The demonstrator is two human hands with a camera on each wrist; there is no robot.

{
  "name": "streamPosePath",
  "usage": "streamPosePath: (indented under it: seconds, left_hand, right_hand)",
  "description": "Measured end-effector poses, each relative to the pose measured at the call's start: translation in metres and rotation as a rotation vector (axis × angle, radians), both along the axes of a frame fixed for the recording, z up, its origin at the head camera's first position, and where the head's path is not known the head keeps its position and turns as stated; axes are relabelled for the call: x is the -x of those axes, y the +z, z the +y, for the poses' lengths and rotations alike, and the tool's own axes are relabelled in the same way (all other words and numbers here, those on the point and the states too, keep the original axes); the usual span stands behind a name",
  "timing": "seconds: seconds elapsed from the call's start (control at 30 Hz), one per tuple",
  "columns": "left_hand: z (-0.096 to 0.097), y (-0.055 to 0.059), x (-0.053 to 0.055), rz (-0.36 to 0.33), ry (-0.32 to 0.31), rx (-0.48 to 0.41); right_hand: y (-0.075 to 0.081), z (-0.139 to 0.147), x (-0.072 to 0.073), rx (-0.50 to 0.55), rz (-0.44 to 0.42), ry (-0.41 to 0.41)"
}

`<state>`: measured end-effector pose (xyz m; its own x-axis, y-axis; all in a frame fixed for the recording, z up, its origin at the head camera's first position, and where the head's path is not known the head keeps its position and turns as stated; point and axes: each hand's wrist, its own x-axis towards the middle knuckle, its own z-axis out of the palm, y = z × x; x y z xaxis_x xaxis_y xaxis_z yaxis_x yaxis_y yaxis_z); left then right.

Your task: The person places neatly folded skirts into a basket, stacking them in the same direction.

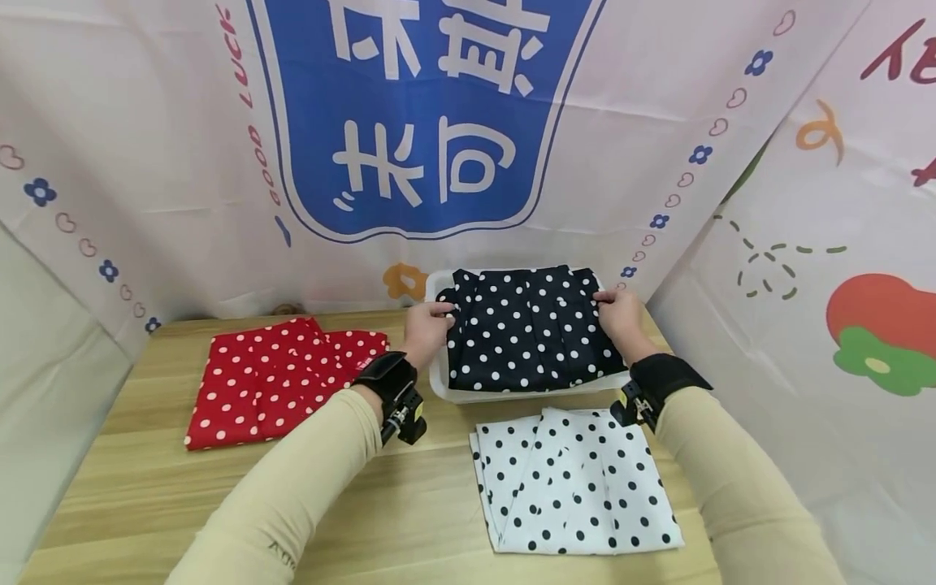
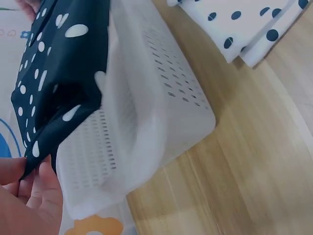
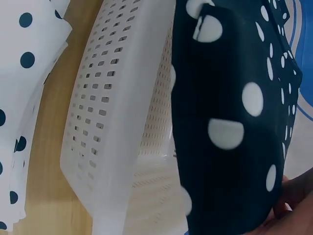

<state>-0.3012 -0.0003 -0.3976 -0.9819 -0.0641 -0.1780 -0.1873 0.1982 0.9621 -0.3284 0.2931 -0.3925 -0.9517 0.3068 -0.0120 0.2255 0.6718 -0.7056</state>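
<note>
A folded black cloth with white dots (image 1: 526,329) lies across the opening of a white plastic basket (image 1: 468,396). My left hand (image 1: 427,331) pinches its left edge between thumb and fingers, which shows closely in the left wrist view, where the cloth (image 2: 73,54) sags above the basket's rim (image 2: 142,161). At the opposite edge my right hand (image 1: 621,321) grips the same cloth. The right wrist view has the cloth (image 3: 234,122) over part of the basket (image 3: 112,98), with the perforated inside showing beside it.
A folded white cloth with black dots (image 1: 578,483) lies in front of the basket, near the table's right side. To the left is a folded red cloth with white dots (image 1: 270,382). Printed fabric (image 1: 621,97) hangs behind the wooden table (image 1: 409,504) and along its sides.
</note>
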Motion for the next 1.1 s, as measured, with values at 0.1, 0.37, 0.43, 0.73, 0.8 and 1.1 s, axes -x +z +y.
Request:
streamPosePath:
  seconds: [0.1, 0.37, 0.43, 0.73, 0.8, 1.1]
  left_hand:
    - [0.001, -0.003, 0.003, -0.005, 0.003, -0.021]
    - [0.005, -0.014, 0.009, -0.015, -0.050, -0.004]
    - [0.007, -0.018, 0.009, -0.038, -0.069, -0.001]
    - [0.014, -0.029, 0.011, -0.084, -0.086, -0.022]
    - [0.015, -0.029, 0.009, -0.093, -0.099, -0.022]
    - [0.014, -0.035, 0.005, -0.100, -0.121, -0.037]
  right_hand:
    - [-0.002, -0.002, 0.006, 0.006, 0.009, -0.011]
    - [-0.014, -0.005, 0.012, 0.052, 0.023, -0.041]
    - [-0.019, -0.006, 0.012, 0.062, -0.001, -0.041]
    - [-0.037, -0.005, 0.015, 0.089, -0.047, -0.016]
    - [-0.040, -0.005, 0.015, 0.081, -0.063, 0.004]
    - [-0.057, -0.002, 0.013, 0.082, -0.171, 0.074]
